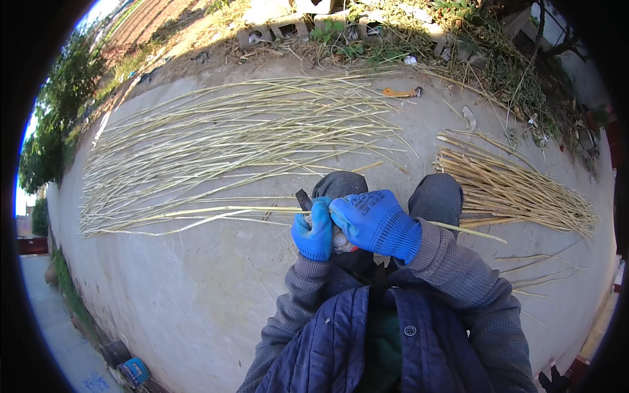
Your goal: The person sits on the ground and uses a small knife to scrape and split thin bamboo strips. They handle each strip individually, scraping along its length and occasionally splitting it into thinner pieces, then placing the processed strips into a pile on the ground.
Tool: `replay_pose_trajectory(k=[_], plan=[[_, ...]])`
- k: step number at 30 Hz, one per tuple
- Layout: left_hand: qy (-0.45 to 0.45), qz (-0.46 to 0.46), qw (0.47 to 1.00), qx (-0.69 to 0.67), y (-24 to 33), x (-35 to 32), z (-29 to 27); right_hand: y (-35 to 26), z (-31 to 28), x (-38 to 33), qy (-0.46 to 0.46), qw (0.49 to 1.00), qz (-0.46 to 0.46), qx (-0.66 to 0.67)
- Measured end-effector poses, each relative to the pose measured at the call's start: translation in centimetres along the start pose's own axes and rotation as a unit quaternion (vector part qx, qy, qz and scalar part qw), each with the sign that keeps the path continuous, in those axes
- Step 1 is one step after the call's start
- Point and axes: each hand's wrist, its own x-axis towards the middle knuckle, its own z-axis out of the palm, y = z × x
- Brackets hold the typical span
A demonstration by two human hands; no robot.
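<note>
My left hand (pixel 313 230), in a blue work glove, is closed in front of my knees. A dark, flat, blade-like piece (pixel 303 200) sticks up beside its thumb; the rest of that piece is hidden in the glove. My right hand (pixel 372 223), also gloved in blue, is closed right next to the left, its fingers bent inward. A long pale plant stalk (pixel 249 209) runs into the hands from the left. Past my right wrist a stalk end (pixel 475 232) comes out. Under the hands lies something pale and roundish (pixel 341 241), mostly covered.
Many thin stalks (pixel 236 137) lie spread on the concrete ahead and left. To the right is a thick bundle of browner stalks (pixel 511 187). An orange-handled tool (pixel 401 92) lies beyond, near hollow blocks (pixel 288 27) and weeds. A blue bucket (pixel 134 371) stands lower left.
</note>
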Motion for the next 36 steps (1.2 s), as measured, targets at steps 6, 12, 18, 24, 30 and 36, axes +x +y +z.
replay_pose_trajectory(k=[6, 12, 18, 24, 30, 36], plan=[[0.000, 0.040, 0.999, 0.007, -0.6, -0.2, 0.2, -0.3, -0.3, -0.2, -0.032, 0.998, 0.046, -0.024], [0.020, 0.063, 0.998, 0.004, 0.1, -1.6, 0.8, -0.3, -0.2, -0.7, 0.012, 0.999, -0.046, -0.003], [-0.019, 0.107, 0.994, 0.031, 0.3, -2.4, 0.5, -0.9, 0.4, -1.4, 0.035, 0.998, -0.055, 0.003], [-0.015, -0.067, 0.981, -0.183, 0.9, -0.9, -0.5, -1.1, -1.0, -2.3, -0.063, 0.994, 0.080, -0.038], [-0.101, -0.035, 0.991, -0.076, 0.5, -1.9, 0.1, -0.4, -1.6, -2.8, 0.004, 1.000, -0.027, 0.002], [-0.080, -0.069, 0.984, -0.141, 1.5, -1.8, -0.3, 0.4, -2.5, -4.0, 0.086, 0.996, 0.002, -0.003]])
